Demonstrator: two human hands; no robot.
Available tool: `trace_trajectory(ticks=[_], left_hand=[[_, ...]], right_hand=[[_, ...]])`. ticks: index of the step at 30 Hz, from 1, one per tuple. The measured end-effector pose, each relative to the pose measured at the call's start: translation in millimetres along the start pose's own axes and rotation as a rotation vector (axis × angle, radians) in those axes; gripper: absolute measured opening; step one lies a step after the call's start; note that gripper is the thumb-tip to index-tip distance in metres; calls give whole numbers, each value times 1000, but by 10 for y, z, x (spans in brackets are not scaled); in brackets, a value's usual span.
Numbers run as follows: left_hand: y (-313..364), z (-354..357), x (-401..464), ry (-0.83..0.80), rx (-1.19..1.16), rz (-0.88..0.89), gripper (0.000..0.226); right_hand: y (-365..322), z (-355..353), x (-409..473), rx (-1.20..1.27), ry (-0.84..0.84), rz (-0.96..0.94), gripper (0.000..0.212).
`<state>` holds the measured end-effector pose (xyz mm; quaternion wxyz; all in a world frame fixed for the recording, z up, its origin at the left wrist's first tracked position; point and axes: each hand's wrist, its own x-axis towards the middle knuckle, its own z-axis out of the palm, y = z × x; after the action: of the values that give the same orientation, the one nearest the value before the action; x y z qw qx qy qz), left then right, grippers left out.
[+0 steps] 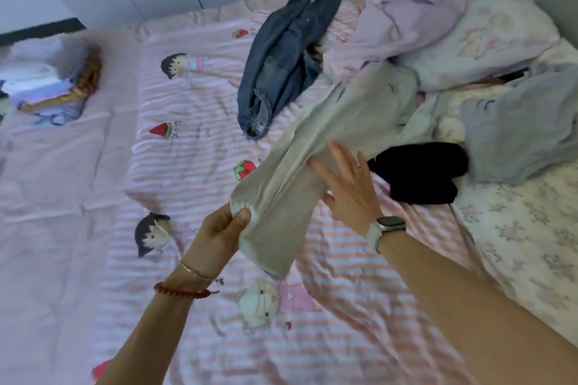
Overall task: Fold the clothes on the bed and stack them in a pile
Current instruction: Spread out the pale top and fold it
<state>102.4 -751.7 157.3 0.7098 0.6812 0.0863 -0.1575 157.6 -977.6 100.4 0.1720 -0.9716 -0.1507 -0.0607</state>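
Left hand point(219, 233) grips grey garment point(316, 147); right hand point(350, 184) flat, fingers spread, on it.

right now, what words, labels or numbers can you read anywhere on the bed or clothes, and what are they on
"スイカ": small dark characters printed on the pink striped cartoon bedsheet, right beside the red watermelon-slice print.
More small dark print by the red strawberry print on the same sheet: too small to read.
Small pale tag at the hem of the blue denim jeans: blurred, unreadable.
Silver smartwatch on the right wrist: no readable display.
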Motion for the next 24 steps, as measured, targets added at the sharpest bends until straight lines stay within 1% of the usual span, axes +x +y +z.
trace_trajectory(ticks=[1,2,3,4,7,9,10,11,12,13,14,15,16,17,18,21,23,24], left_hand=[[-67,-206,-157,17,-1,-43,24],[-146,-416,-303,40,38,-71,22],[-228,-622,-423,76,89,-100,20],[-327,-836,-518,139,126,-133,20],[-609,-1485,-812,401,166,-230,18],[-761,-1891,-1059,484,372,-300,23],[-848,-2062,-1191,501,494,-347,26],[-932,-2190,-1315,514,600,-402,24],[-1007,-2268,-1405,523,668,-450,21],[-1077,-2295,-1471,523,703,-481,24],[-1136,-2276,-1500,512,724,-488,32],[-1179,-2222,-1490,478,753,-460,39],[-1217,-2140,-1450,422,795,-402,43],[-1255,-2033,-1381,356,839,-335,45],[-1286,-1904,-1289,286,875,-272,45],[-1401,-1411,-964,68,929,-142,45],[-1487,-1054,-709,-61,941,-56,46],[-1516,-886,-575,-94,936,-21,48]], right_hand=[[-152,40,-50,22,2,-31,49],[-324,88,-122,62,4,-57,39],[-510,143,-202,121,5,-60,35],[-717,200,-288,186,3,-44,35],[-1427,412,-600,305,13,-23,33],[-1869,575,-879,346,-32,-96,28],[-2048,646,-1027,371,-88,-154,27],[-2182,720,-1167,397,-186,-209,27],[-2269,782,-1277,421,-324,-236,27],[-2309,835,-1365,431,-482,-223,30],[-2303,885,-1441,411,-639,-194,35],[-2261,929,-1490,389,-741,-162,41],[-2197,952,-1518,368,-800,-127,47],[-2121,955,-1530,367,-796,-76,49],[-2044,949,-1531,381,-728,1,49],[-1731,907,-1466,400,-425,298,39],[-1466,879,-1363,310,-291,459,38],[-1320,869,-1304,239,-241,524,40]])
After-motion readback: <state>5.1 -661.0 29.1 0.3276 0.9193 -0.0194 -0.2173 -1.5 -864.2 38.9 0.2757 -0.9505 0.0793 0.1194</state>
